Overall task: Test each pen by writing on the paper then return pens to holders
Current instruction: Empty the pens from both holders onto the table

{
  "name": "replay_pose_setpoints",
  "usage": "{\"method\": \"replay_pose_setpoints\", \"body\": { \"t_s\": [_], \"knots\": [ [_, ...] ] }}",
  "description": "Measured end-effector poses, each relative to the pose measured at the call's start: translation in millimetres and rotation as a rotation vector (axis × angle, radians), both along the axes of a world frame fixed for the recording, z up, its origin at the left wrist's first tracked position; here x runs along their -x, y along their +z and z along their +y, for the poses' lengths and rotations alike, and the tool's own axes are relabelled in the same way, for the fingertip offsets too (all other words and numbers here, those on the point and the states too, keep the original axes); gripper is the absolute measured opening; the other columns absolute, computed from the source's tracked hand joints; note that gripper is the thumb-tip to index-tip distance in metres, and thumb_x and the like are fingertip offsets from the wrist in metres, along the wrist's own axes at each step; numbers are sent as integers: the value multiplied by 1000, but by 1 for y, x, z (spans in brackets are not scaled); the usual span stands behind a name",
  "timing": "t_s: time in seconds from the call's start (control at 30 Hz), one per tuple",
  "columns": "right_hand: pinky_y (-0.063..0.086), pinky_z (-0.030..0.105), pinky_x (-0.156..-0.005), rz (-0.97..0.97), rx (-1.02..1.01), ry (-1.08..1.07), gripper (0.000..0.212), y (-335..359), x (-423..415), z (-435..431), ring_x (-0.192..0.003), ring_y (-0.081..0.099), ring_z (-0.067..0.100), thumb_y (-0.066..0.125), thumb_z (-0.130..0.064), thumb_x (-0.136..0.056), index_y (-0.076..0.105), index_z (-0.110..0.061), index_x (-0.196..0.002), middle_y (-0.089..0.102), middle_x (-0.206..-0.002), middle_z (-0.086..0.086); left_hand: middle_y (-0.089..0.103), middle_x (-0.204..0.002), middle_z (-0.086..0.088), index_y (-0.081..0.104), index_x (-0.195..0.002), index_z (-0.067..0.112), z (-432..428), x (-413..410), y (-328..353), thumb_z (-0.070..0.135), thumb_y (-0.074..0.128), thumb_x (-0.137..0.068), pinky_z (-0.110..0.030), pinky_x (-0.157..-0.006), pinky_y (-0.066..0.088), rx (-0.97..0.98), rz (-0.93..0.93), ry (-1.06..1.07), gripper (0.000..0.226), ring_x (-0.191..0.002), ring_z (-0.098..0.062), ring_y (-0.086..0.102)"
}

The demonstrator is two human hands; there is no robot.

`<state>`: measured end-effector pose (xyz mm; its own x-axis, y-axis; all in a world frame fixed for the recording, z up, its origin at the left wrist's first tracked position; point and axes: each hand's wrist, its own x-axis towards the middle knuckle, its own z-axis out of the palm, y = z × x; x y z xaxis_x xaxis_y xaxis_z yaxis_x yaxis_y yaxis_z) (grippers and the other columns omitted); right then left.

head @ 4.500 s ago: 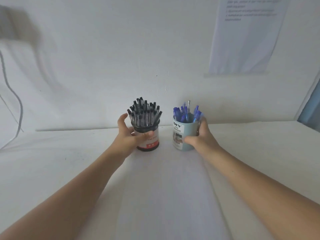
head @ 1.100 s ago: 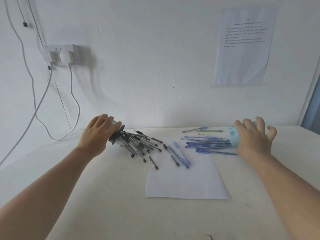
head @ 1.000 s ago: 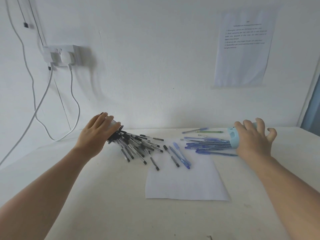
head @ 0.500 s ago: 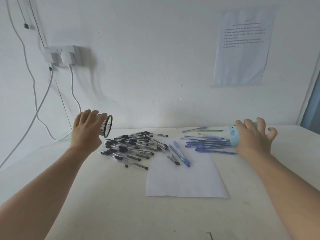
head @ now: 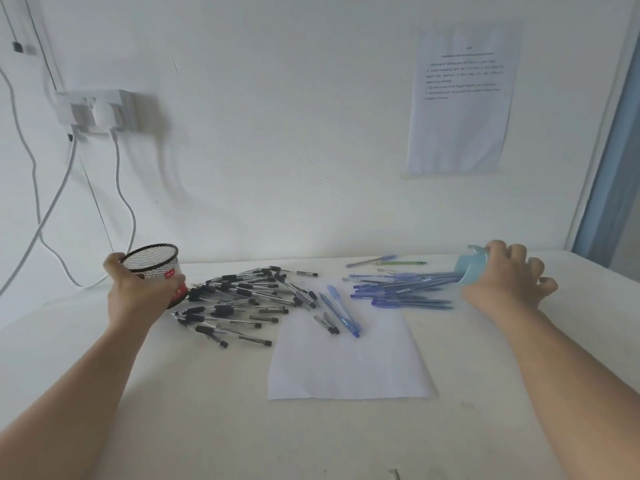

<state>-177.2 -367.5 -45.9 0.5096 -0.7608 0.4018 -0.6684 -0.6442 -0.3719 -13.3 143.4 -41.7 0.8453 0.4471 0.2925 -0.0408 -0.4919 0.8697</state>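
Now left hand (head: 138, 296) grips mesh holder (head: 152, 264), right hand (head: 508, 279) grips tipped blue holder (head: 469, 272); pens (head: 242, 293) strewn between.

Bare left hand (head: 138, 296), bare right hand (head: 502, 285), forearms (head: 69, 393) uncovered, unadorned.

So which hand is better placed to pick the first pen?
Probably the left hand: its black mesh holder is empty and almost upright, ready to set down beside the black pens. The right hand holds the light blue cup tipped.
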Motion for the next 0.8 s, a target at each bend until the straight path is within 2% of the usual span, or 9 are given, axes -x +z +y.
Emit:
{"method": "replay_pose_setpoints", "body": {
  "t_s": [0.13,0.27,0.47,0.6,0.8],
  "knots": [
    [29,47,-100,-48,-72,-7,66,5,3,-8,-129,32,31,69,-16,-70,43,-33,-128,42,-126,1,58,-127,-8,25,-141,23,4,-3,-3,39,87,-65,-45,-90,51,81,0,0,99,-110,-31,58],
    [27,49,-101,67,51,8,65,8,7,-16,-128,28,28,68,-17,-70,45,-39,-127,44,-126,-3,55,-129,-7,29,-141,20,2,-1,-5,35,88,-66,-39,-87,48,116,-31,10,97,-109,-26,57],
    [25,49,-101,166,218,-15,64,5,11,-11,-131,20,26,69,-9,-64,46,-38,-116,41,-119,-6,38,-143,-10,27,-144,25,-4,5,-3,25,82,-76,-46,-104,46,-50,-207,54,87,-123,-34,50],
    [27,52,-104,95,224,-80,65,7,12,-4,-134,18,29,68,-2,-55,45,-33,-108,39,-116,-2,36,-145,-12,27,-145,27,-3,10,-4,15,80,-78,-48,-102,45,-135,-183,44,87,-124,-39,50],
    [29,57,-102,-143,281,-29,74,4,10,7,-144,16,30,68,10,-50,45,-26,-111,40,-122,5,38,-145,-12,26,-146,25,-12,16,-1,22,82,-76,-49,-102,46,-111,-113,18,90,-124,-39,52]
  ]
}}
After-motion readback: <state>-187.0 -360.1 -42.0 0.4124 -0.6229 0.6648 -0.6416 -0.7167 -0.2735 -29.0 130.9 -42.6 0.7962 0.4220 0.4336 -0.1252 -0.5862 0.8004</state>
